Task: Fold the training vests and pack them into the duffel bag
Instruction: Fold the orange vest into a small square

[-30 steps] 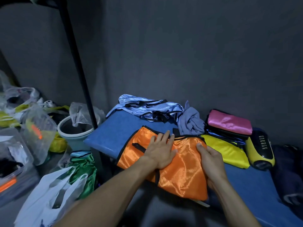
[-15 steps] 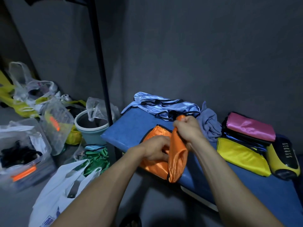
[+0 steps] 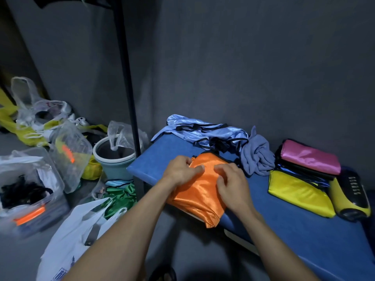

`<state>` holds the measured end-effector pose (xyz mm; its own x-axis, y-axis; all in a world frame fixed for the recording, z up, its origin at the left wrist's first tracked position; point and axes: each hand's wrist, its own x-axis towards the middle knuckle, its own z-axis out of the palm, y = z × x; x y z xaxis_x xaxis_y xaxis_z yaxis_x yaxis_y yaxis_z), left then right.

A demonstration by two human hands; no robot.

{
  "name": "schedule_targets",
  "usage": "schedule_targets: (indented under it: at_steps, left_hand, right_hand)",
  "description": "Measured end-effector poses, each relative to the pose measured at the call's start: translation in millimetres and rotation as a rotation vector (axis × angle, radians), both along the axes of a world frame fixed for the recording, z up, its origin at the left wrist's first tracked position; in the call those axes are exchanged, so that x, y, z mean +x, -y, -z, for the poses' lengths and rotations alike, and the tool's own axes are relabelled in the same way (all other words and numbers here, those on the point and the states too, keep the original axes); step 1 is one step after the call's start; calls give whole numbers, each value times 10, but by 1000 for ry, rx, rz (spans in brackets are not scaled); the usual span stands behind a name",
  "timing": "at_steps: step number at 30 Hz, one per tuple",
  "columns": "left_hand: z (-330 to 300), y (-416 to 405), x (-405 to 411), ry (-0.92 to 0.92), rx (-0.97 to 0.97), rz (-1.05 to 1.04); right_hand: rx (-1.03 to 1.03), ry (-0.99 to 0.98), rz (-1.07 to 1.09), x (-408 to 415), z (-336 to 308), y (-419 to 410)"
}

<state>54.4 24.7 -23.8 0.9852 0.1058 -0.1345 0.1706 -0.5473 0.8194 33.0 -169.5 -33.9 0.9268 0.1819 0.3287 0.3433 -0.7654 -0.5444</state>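
Observation:
A folded orange vest (image 3: 199, 194) with black trim lies near the front left corner of the blue mat (image 3: 284, 224). My left hand (image 3: 180, 172) pinches its upper left edge with curled fingers. My right hand (image 3: 231, 184) presses on its right side, fingers bent onto the cloth. Unfolded light-blue vests (image 3: 203, 131) lie bunched at the back of the mat. To the right sit folded vests: a yellow one (image 3: 298, 192) and a pink one (image 3: 310, 157) on top of dark ones. A green vest (image 3: 119, 194) lies on the floor. No duffel bag is recognisable.
A grey cloth (image 3: 256, 155) lies crumpled behind the orange vest. A yellow-and-black device (image 3: 353, 196) rests at the mat's right. A black pole (image 3: 125, 78) rises beside a pale bucket (image 3: 113, 159). Plastic bags (image 3: 77, 230) and clear containers (image 3: 30, 189) crowd the floor on the left.
The orange vest went from spread flat, to its right half lifted over by my right hand, to a narrower folded bundle lying under both hands.

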Motion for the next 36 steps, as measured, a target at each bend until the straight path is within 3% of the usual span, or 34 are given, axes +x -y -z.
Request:
schedule_targets:
  at_steps: [5,14,19,24,32,36]
  left_hand:
    - [8,-94,66,1,-77,-52]
    - [25,-218,1,123,166,76]
    - [11,-233,-47,113,166,85]
    - [75,-241,-47,101,155,51]
    - [107,-207,-68,108,186,43]
    - [120,-181,-83,123,177,35]
  right_hand:
    - [-104,105,12,-108,154,133]
    - [-287,159,-307,-630,409,359]
    - [-297,274,-142,-849,563,186]
    - [-210,253,18,-946,643,-94]
    - [-102,252,-18,-1066,649,-99]
    - [-154,233,78,-1137,687,-152]
